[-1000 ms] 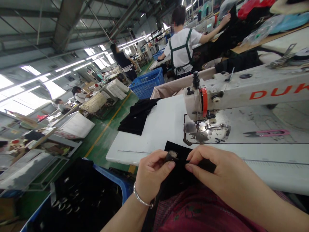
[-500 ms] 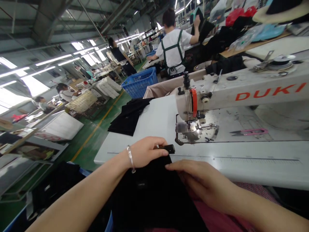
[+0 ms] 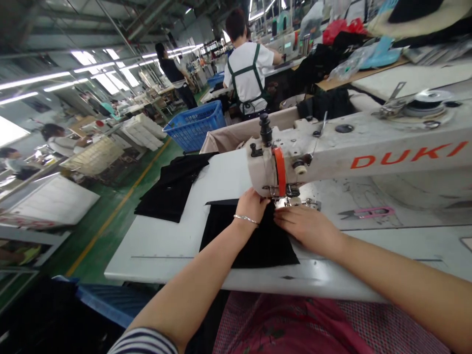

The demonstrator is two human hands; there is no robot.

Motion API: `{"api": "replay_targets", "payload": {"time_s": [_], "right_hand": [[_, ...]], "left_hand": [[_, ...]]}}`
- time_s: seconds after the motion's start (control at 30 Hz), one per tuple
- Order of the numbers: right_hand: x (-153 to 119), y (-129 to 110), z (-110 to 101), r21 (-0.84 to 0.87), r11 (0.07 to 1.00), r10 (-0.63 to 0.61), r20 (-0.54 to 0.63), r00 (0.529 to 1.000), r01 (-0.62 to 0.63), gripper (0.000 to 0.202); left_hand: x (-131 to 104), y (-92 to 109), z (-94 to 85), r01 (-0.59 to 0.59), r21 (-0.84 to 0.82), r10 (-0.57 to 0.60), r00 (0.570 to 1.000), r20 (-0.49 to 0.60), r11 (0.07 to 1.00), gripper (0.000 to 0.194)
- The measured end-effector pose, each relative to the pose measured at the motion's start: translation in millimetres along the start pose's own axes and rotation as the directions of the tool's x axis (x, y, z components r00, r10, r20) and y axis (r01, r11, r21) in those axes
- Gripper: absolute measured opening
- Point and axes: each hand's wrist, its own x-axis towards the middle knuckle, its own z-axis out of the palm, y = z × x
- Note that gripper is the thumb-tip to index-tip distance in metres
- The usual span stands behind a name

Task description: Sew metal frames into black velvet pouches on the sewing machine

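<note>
A black cloth piece [image 3: 258, 246] lies on the white sewing table [image 3: 155, 265], its upper edge at the needle area of the sewing machine [image 3: 332, 147]. My left hand [image 3: 251, 205], with a silver bangle at the wrist, pinches the cloth's upper edge just left of the presser foot. My right hand [image 3: 304, 223] rests with fingers pressed together on the cloth's right edge, in front of the presser foot [image 3: 295, 201]. The foot and needle are partly hidden by my fingers.
More black cloth [image 3: 169, 187] lies at the table's left end. Pink thread snips [image 3: 368, 212] rest on the machine bed. A blue basket [image 3: 195, 125] stands beyond the table. A person in a white shirt [image 3: 245, 73] works behind the machine; another person [image 3: 175, 73] stands further left.
Both hands have moved forward from the table's front edge to the needle area, bringing the black cloth onto the tabletop. The view has shifted, and the person in white has lowered an arm.
</note>
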Motion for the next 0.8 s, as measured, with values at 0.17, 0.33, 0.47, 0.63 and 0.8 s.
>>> {"api": "replay_targets", "payload": {"time_s": [0.17,0.33,0.47,0.63,0.8], "right_hand": [[-12.5,-4.2,6.1,-0.026,1.000,-0.009,-0.048,0.999,0.008,0.033],[-2.6,-10.7,1.8,-0.053,0.997,0.048,-0.003,0.999,-0.048,0.032],[-1.5,-11.4,2.0,-0.058,0.997,0.053,-0.008,0.999,-0.053,0.034],[-4.6,-6.5,6.5,-0.040,0.999,0.001,-0.063,0.998,-0.004,0.027],[-3.5,-6.7,6.0,-0.039,0.999,0.015,-0.064,0.998,-0.017,0.026]], "left_hand": [[-45.9,5.4,3.9,-0.198,-0.046,0.200,0.979,0.036,0.979,0.030],[-43.9,-4.1,-0.9,-0.359,-0.112,0.365,0.930,0.036,0.927,0.034],[-36.8,-9.4,-2.8,-0.376,-0.158,0.384,0.923,0.028,0.913,0.033],[-41.2,-9.1,1.7,-0.401,-0.079,0.403,0.915,0.005,0.913,0.033],[-40.1,-10.0,0.4,-0.414,-0.040,0.414,0.910,-0.002,0.909,0.031]]}}
